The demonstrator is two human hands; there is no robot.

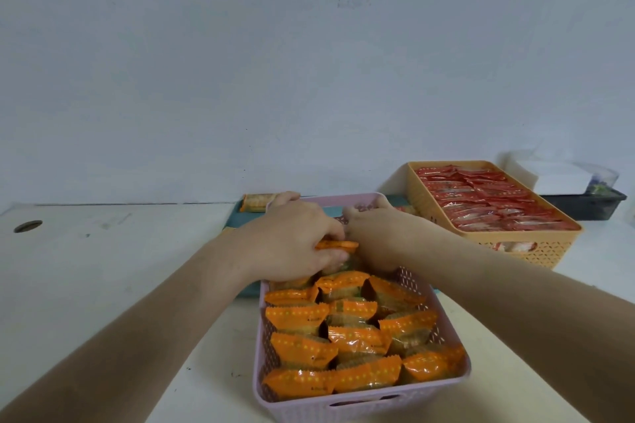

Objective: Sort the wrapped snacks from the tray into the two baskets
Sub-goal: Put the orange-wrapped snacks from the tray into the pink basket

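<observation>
The lilac basket (360, 405) sits nearest on the desk (120, 268), packed with orange-wrapped snacks (302, 350) (overlapping rows). At its far end the left hand (292, 240) pinches an orange packet (338, 245) between thumb and fingers (330, 259). The right hand (381, 237) dips in beside it, fingertips hidden, so its hold cannot be told. A teal tray (237, 220) lies beneath, carrying what looks like a pale wrapped snack (256, 203). The orange basket (536, 251) of red-wrapped snacks (488, 199) stands to the right.
</observation>
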